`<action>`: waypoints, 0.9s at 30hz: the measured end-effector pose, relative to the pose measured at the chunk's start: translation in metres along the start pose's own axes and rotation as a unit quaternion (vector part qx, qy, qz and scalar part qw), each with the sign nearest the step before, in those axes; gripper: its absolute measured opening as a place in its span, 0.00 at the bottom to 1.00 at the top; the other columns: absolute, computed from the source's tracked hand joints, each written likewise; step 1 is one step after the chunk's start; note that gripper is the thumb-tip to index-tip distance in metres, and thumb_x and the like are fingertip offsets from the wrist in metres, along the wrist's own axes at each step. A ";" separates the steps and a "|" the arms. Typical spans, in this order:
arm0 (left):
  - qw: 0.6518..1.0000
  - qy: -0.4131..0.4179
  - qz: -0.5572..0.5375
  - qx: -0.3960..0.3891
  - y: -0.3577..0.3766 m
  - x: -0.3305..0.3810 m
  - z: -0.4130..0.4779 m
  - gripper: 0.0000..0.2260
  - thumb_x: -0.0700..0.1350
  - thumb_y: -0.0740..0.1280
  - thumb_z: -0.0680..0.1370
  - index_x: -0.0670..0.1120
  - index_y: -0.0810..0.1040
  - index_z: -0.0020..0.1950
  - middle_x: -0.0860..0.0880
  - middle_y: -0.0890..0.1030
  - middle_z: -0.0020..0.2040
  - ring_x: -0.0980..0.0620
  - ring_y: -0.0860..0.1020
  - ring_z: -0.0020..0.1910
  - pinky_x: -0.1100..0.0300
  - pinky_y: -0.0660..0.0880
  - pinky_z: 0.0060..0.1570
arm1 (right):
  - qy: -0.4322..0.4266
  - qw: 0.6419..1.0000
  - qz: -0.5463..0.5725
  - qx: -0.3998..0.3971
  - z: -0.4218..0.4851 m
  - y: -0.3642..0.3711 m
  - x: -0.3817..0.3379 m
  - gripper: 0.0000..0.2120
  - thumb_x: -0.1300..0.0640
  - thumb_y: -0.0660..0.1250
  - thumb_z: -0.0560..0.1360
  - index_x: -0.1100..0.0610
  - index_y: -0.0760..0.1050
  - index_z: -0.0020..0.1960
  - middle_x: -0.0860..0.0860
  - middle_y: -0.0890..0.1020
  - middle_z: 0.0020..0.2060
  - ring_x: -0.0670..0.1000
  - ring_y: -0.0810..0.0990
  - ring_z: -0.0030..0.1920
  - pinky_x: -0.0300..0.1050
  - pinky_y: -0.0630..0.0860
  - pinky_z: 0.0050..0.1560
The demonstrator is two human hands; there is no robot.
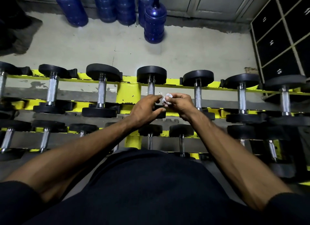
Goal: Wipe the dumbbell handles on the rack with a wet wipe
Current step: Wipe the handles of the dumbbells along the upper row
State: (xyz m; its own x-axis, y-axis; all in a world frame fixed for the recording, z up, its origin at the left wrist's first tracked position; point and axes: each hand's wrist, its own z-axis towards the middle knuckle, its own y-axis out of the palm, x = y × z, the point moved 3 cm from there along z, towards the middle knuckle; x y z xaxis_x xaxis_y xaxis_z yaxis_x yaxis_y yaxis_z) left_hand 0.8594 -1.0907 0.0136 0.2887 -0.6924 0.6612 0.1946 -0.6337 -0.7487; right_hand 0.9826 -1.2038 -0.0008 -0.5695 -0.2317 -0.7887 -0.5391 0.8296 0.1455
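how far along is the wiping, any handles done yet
Done: nothing I can confirm; no handle looks visibly wiped. In hand: the right grip pinches a crumpled white wipe near the centre top-row dumbbell handle, with the left grip open beside it. Left: the wipe seems off any handle, so both rows of the rack appear to remain.

Yellow rack (128, 94) loaded with dumbbells (102, 72)
Black-ended dumbbells lie side by side across the rails of its far and near tiers, their metal handles (52, 92) running near to far.
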 end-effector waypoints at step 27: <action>0.920 -0.192 -0.314 0.138 0.118 0.151 0.030 0.11 0.42 0.74 0.76 0.43 0.84 0.57 0.46 0.86 0.51 0.55 0.85 0.47 0.52 0.83 0.50 | -0.016 0.989 -0.019 -0.143 -0.027 -0.182 -0.027 0.13 0.67 0.72 0.73 0.65 0.80 0.57 0.62 0.84 0.50 0.57 0.83 0.48 0.44 0.82 0.44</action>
State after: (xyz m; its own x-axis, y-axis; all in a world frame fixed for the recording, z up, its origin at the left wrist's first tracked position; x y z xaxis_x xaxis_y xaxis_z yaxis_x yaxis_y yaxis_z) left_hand 0.9536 -1.2597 0.0232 0.3375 -0.0142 0.9412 0.6512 -0.7185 -0.2444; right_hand 1.0793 -1.3620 0.0104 -0.5280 -0.2403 -0.8146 -0.7163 0.6412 0.2751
